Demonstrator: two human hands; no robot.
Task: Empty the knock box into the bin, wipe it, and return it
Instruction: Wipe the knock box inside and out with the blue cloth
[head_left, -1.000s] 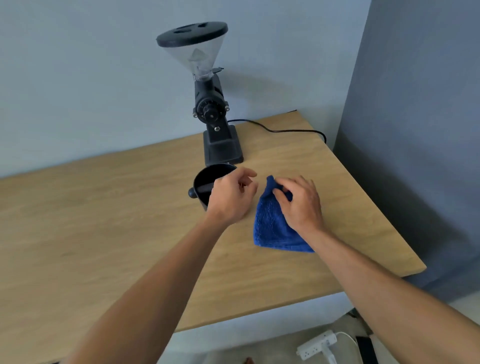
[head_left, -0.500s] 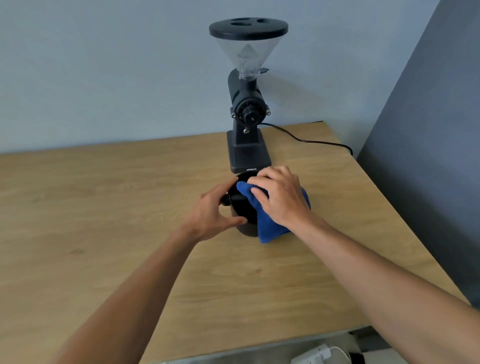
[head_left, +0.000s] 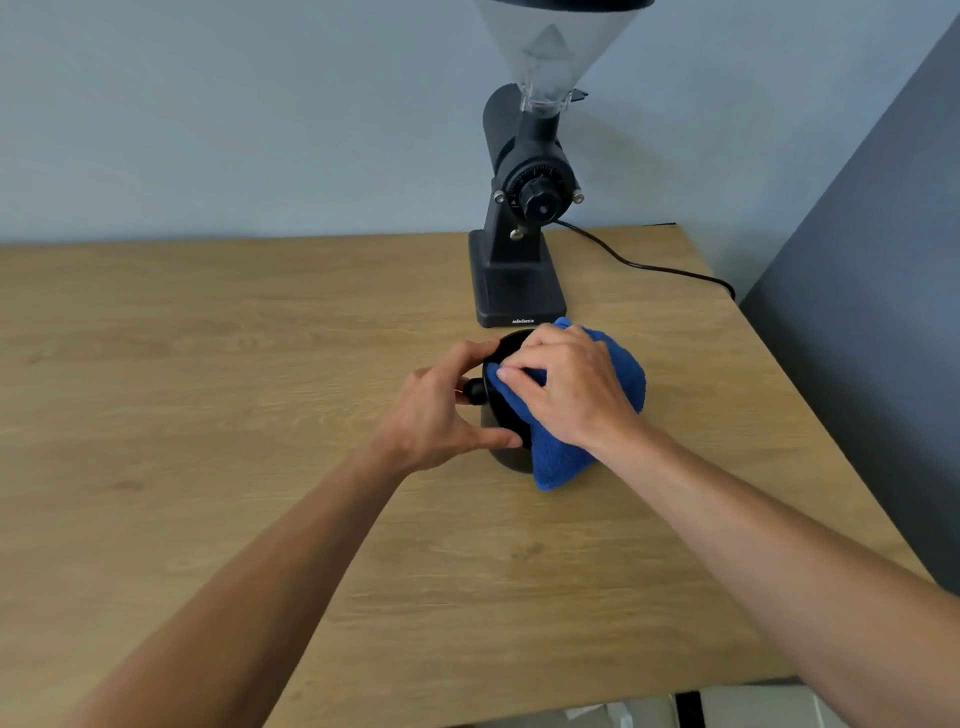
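Head view showed the round black knock box (head_left: 506, 441) standing on the pale wood-grain table (head_left: 208, 415), just before the coffee grinder (head_left: 522, 249). The left hand (head_left: 434, 415) clasped its smooth wall, thumb and fingers curled around it. The right hand (head_left: 566, 389) pressed a nubby blue cloth (head_left: 563, 460) over the rim, hiding the inside. The grinder's clear conical hopper was cut off above.

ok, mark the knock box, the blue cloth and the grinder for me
knock box (head_left: 506, 415): head view, on its black side wall between the two hands.
blue cloth (head_left: 558, 462): head view, on the fold hanging below the right hand.
grinder (head_left: 517, 283): head view, on its black base block.
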